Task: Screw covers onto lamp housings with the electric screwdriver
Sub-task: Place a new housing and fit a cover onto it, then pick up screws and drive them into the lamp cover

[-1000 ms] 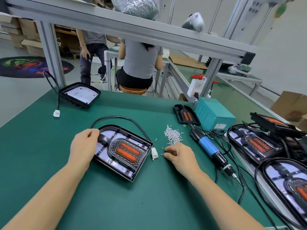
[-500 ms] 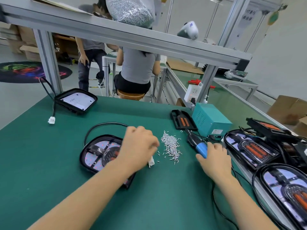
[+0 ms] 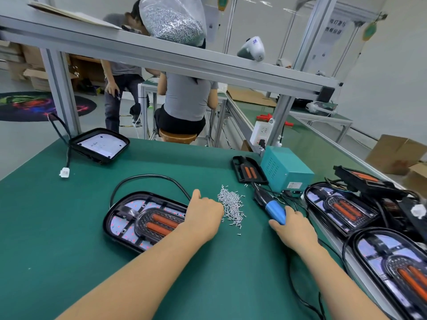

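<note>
- Lamp housing lies flat on the green table under our left forearm, its orange-barred cover seated in it.
- Our left hand reaches the loose screw pile, fingers curled (we cannot tell if a screw is pinched).
- Our right hand wraps the blue electric screwdriver, which lies on the table.
- On the shelf above, a clear bag holds many screws.

Lamp housing: black oval shell, flat on green surface, centre-left; cover w/ two orange bars on top. Electric screwdriver: blue/black body, lying right of loose screw pile, tilted, cord attached at far end.
</note>
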Demonstrator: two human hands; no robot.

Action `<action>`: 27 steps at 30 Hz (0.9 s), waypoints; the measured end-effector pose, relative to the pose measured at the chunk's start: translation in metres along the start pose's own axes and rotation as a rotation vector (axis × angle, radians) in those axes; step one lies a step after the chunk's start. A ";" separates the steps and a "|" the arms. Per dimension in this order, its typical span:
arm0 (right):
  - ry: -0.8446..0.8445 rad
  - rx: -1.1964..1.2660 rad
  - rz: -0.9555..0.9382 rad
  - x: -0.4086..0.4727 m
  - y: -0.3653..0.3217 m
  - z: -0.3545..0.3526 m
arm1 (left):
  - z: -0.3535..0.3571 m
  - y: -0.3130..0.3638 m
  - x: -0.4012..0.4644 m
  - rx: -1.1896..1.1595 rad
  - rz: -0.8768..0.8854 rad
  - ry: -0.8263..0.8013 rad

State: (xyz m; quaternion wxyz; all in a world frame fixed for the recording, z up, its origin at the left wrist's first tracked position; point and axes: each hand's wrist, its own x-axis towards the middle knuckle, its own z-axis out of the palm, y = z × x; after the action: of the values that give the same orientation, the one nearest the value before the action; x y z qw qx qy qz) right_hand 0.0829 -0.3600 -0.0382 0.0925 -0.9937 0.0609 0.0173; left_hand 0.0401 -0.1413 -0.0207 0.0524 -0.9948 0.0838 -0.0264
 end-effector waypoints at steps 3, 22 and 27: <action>0.005 -0.001 0.007 0.006 0.000 -0.002 | -0.001 0.002 -0.002 0.021 0.043 0.018; -0.242 1.040 0.166 0.018 -0.001 -0.046 | -0.018 -0.068 -0.050 -1.751 -0.298 0.301; -0.423 1.620 0.059 -0.010 -0.038 -0.080 | -0.017 -0.086 -0.066 -1.835 -0.361 0.310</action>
State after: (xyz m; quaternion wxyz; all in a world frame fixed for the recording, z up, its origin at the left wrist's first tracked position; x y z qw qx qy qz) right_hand 0.0797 -0.3363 0.0482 0.7868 -0.5939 0.0620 0.1565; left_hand -0.0115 -0.0474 0.0027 -0.7668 -0.6308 -0.0774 -0.0898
